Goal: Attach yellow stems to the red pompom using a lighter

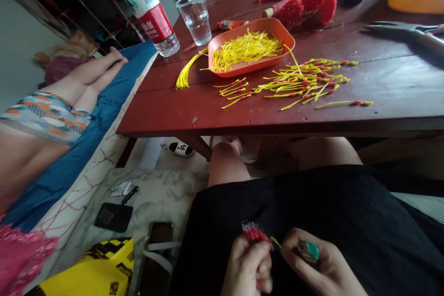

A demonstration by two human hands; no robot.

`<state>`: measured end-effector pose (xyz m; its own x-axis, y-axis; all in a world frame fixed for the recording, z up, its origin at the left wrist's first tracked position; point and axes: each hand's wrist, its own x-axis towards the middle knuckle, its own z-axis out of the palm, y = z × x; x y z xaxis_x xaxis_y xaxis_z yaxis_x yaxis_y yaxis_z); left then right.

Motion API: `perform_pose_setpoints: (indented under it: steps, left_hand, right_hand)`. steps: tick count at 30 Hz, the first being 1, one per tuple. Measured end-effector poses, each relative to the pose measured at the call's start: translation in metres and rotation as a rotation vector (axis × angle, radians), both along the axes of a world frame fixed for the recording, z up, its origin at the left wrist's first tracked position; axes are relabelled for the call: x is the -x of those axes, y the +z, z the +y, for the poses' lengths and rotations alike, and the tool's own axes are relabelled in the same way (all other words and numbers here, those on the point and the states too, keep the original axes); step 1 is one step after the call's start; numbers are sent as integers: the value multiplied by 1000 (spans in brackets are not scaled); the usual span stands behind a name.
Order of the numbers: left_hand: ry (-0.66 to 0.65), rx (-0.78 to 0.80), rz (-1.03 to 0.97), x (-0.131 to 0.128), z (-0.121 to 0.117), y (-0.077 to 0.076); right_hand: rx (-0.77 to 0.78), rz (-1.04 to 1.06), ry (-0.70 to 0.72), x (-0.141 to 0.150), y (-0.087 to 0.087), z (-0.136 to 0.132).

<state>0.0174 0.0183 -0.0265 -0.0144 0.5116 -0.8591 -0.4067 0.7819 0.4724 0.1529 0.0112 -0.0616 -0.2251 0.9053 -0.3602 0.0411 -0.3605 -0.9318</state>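
From the head view, the left hand [248,263] pinches a small bundle of red-tipped strands [253,232] between thumb and fingers, low over the black-clad lap [329,203]. The bundle is short and bristly, its red tips bunched together and poking up just above the knuckles. One thin yellow strand [276,241] runs from it across to the right hand [322,268], which sits just beside the left and closes around a lighter [308,251] with a teal body and a metal top.

Ahead of both hands, past one bare knee [227,155], the near edge of the red table [208,115] runs straight across, with open room between that edge and the lap. On the table, well beyond the hands, one orange tray [287,37] holds loose yellow strands; a scatter of red-tipped yellow strands [305,81], too many to count, lies just this side of it. Farther off stand one clear cup [196,16] and one water bottle [149,9].

To the left of the left hand, two phones [157,249] lie on the mat, and another person's legs [86,78] stretch along a blue cover.
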Motion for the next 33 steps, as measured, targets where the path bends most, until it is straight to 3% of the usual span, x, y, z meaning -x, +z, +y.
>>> perform_pose_setpoints:
  steps: [22,33]
  left_hand:
    - [-33,57,-74,2,1,1]
    - [2,-48,-11,2,-1,-2]
  right_hand:
    - [-101,-80,-19,0,5,2]
    - [-137,-121,-10,-2,5,0]
